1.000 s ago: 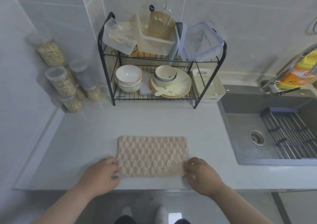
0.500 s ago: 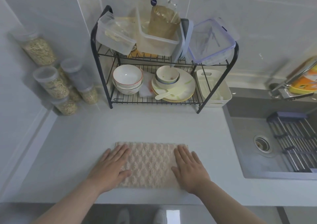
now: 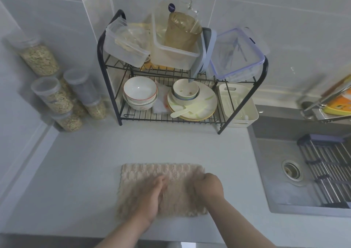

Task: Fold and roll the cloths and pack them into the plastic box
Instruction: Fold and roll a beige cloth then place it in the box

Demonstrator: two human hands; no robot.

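A beige textured cloth (image 3: 171, 173), folded into a rectangle, lies flat on the grey counter near its front edge. My left hand (image 3: 152, 198) rests across the middle of the cloth with its fingers straight; it is blurred by motion. At the cloth's right edge my right hand (image 3: 209, 187) has its fingers curled around that edge. Several clear plastic boxes sit on the top shelf of the black wire rack: one tilted at the left (image 3: 125, 42), one in the middle (image 3: 174, 56) and one with a blue-rimmed lid at the right (image 3: 237, 56).
The wire rack (image 3: 264, 71) stands at the back with bowls (image 3: 140, 94), plates and a white tray. Jars of grain (image 3: 51, 96) are stacked in the back left corner. A steel sink (image 3: 281, 171) with a drain rack lies to the right.
Both hands lay flat on the cloth's two ends. Now my left hand has slid to the cloth's middle and my right hand has curled around the right edge. The view has moved closer.
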